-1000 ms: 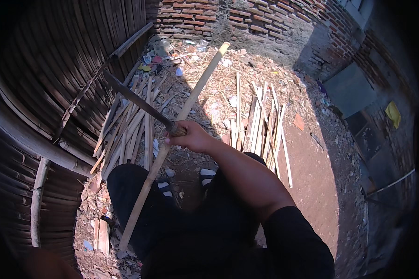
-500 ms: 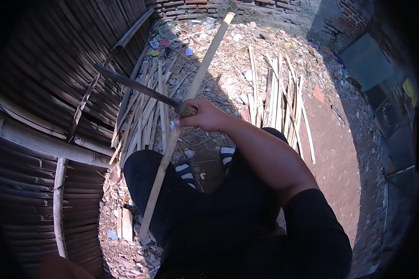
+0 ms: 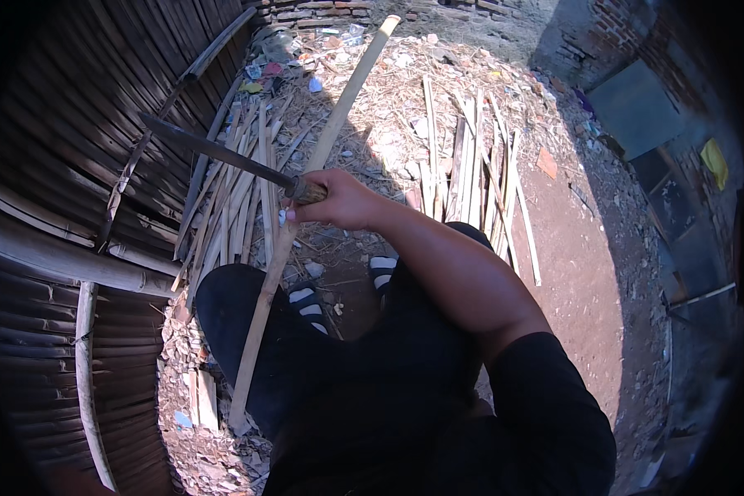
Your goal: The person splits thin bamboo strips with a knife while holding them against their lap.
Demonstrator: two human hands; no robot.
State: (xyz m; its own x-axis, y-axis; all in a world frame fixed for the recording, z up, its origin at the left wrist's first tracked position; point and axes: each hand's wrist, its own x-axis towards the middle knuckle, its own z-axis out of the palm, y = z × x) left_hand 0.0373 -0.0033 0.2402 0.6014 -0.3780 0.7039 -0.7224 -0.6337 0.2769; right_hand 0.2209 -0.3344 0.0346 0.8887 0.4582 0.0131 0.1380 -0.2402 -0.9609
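Your right grip (image 3: pixel 345 201) is wrapped around the handle (image 3: pixel 311 193) of a long knife (image 3: pixel 223 155), above a bamboo strip (image 3: pixel 258 331) slanting across your left leg (image 3: pixel 221 302), probably for support; your left grip is out of view.

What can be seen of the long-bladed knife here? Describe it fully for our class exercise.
The knife has a long, narrow, dark blade, apparently metal, and a short, mottled brown handle that looks like wood. The right hand grips the handle, partly covering it. The bare blade slants toward the upper left of the picture, its tip seen against the dark slatted wall. The handle crosses above a pale strip; whether they touch cannot be told.
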